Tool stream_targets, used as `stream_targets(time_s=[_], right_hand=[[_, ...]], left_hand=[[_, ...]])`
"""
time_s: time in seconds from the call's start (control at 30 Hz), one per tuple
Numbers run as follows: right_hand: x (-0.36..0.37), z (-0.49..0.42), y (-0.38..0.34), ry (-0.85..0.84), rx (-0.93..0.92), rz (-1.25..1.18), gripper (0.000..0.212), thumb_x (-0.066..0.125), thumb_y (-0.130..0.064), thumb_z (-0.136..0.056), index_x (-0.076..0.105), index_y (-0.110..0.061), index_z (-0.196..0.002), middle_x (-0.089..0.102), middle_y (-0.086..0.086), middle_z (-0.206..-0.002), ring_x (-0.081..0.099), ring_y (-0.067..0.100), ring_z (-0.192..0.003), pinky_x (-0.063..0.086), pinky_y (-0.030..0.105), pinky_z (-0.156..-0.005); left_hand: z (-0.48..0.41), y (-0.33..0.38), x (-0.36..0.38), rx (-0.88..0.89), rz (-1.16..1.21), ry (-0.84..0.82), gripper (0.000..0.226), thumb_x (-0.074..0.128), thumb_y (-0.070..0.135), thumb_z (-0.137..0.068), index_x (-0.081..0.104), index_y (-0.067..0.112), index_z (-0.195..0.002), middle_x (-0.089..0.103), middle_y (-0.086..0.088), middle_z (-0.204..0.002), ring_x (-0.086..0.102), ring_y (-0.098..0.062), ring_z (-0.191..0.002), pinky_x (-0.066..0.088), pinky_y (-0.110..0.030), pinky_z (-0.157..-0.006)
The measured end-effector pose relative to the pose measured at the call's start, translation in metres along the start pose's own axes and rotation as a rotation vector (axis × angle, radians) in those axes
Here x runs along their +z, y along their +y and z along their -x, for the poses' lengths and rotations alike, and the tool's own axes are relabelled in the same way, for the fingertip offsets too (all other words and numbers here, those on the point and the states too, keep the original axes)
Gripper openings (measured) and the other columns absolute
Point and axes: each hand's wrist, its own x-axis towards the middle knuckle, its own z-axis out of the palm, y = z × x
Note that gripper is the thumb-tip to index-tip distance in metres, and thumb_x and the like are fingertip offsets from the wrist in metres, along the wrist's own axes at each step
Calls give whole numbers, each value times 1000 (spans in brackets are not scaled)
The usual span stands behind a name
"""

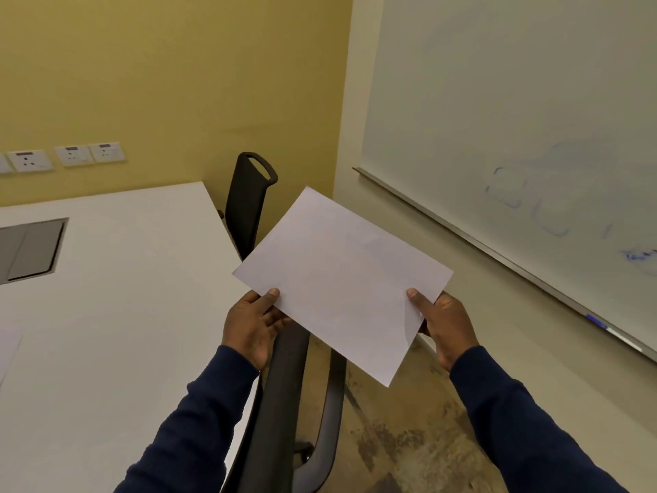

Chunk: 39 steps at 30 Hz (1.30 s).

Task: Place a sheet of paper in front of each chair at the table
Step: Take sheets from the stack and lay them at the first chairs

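I hold white paper [341, 279] in the air to the right of the white table [124, 314], above a black chair [288, 403] pushed against the table's right edge. My left hand [254, 325] grips the paper's near-left edge, thumb on top. My right hand [444, 325] pinches its near-right edge, where a lower sheet's corner peels away, so it is more than one sheet. A second black chair [249, 204] stands farther along the same side. Another sheet of paper [9, 346] lies at the table's left, cut off by the frame.
A grey cable hatch [32, 249] is set into the table top. A whiteboard [515, 137] with a marker [597, 321] on its ledge covers the right wall. Wall sockets [71, 156] line the yellow wall. Worn floor [409, 439] lies between chairs and whiteboard.
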Motion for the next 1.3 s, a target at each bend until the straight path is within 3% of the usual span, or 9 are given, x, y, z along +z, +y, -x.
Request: stream_targets(time_s=[0.37,0.67,0.77,0.93,1.03,1.1,1.3], right_hand=[[-15,-217,-11,-242,-45,-4,15,71,-32,-90,72,-21,-101,77,0,-97,71,24,-93,58,34,-73],[17,-360,-37,-460,-24,1,16,69,-30,-92,69,-19,-103,76,3,-103,72,25,-95,60,44,-84],[47,-403,-42,-513,-28,23,21,69,-31,-92,67,-16,-107,74,4,-106,71,26,-98,59,44,-87],[119,-466,-47,-588,-27,22,12,68,-30,-92,69,-21,-99,76,1,-99,72,23,-89,59,36,-75],[174,-504,-52,-610,-31,7,9,69,-29,-92,70,-21,-97,76,-1,-97,72,18,-85,56,26,-63],[212,-530,-57,-627,-24,2,8,69,-28,-92,69,-22,-97,76,-1,-98,71,18,-86,55,26,-63],[321,-595,-76,-676,3,12,7,69,-28,-92,69,-22,-96,76,-2,-95,71,18,-85,55,25,-61]], left_hand=[[-121,-14,74,131,15,278,25,65,17,-94,61,9,-117,66,-14,-114,68,-29,-94,61,-34,-66],[-192,-15,122,221,91,473,35,57,24,-99,57,5,-128,67,-15,-114,69,-34,-94,61,-38,-66],[-221,-7,121,262,120,525,32,56,28,-100,59,7,-125,68,-13,-110,71,-33,-91,60,-39,-64],[-284,10,106,312,160,590,28,57,31,-99,63,10,-116,72,-12,-103,76,-28,-77,60,-37,-59],[-334,30,92,334,157,598,25,61,29,-97,64,11,-113,72,-10,-102,75,-27,-80,60,-36,-60],[-370,46,81,343,154,621,25,64,28,-95,63,10,-113,71,-11,-103,74,-27,-84,61,-36,-61],[-458,87,52,304,129,615,15,68,18,-92,62,7,-85,70,-9,-76,74,-29,-73,60,-34,-62]])
